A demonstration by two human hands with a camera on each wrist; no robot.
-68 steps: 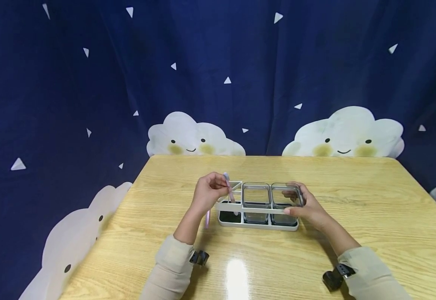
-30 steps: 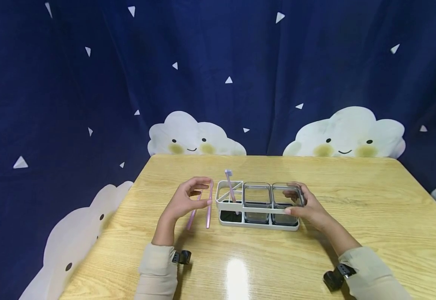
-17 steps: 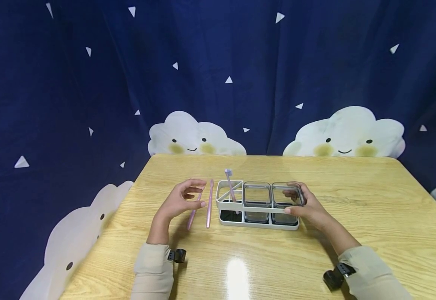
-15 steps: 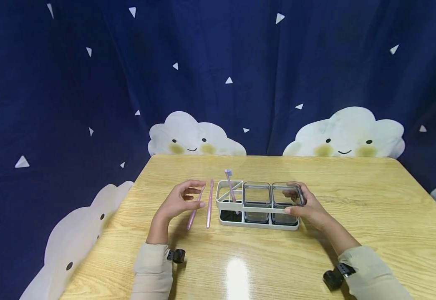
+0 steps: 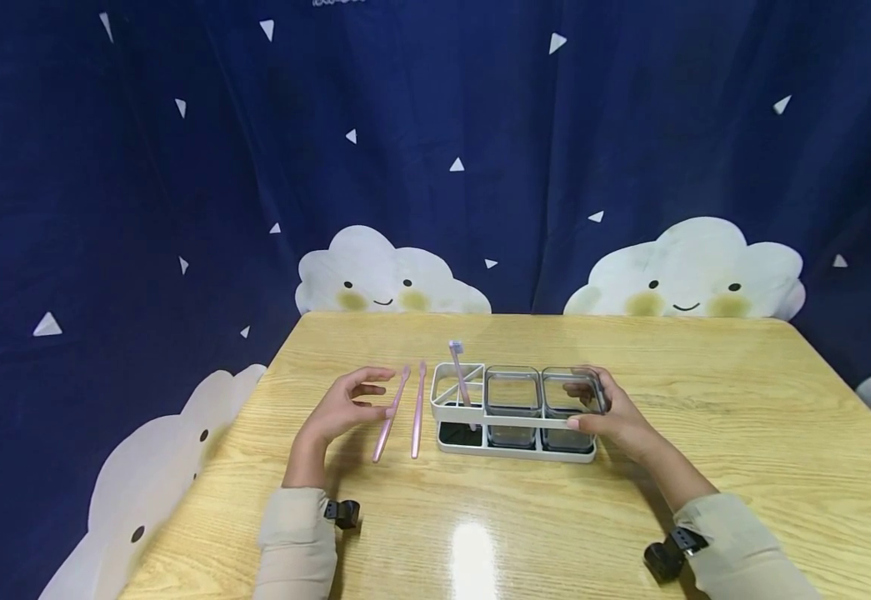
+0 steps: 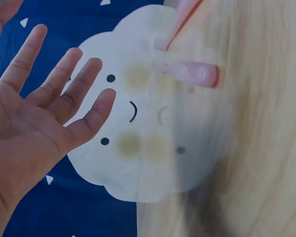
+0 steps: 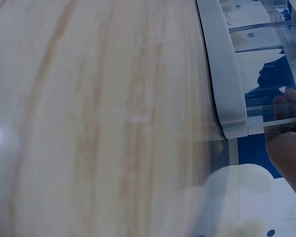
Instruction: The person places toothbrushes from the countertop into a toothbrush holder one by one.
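A white toothbrush holder (image 5: pixel 456 413) stands mid-table, with two clear square cups (image 5: pixel 513 392) in its right part. One pink toothbrush (image 5: pixel 462 379) leans upright in its divided left compartment, bristles up. Two more pink toothbrushes, a left one (image 5: pixel 387 429) and a right one (image 5: pixel 417 417), lie on the table just left of the holder. My left hand (image 5: pixel 341 407) is beside the left one, its fingertips close to it; in the left wrist view the fingers (image 6: pixel 71 101) are spread and hold nothing. My right hand (image 5: pixel 609 412) grips the holder's right end, thumb in front, fingers behind the cup.
The wooden table (image 5: pixel 555 533) ends at the back against a dark blue curtain (image 5: pixel 405 100) printed with white clouds and triangles. A bright light reflection (image 5: pixel 473 558) shows on the tabletop near me.
My left hand has let go of the toothbrush that it held in the holder's left compartment and moved left, past the two lying toothbrushes. The right hand keeps its grip.
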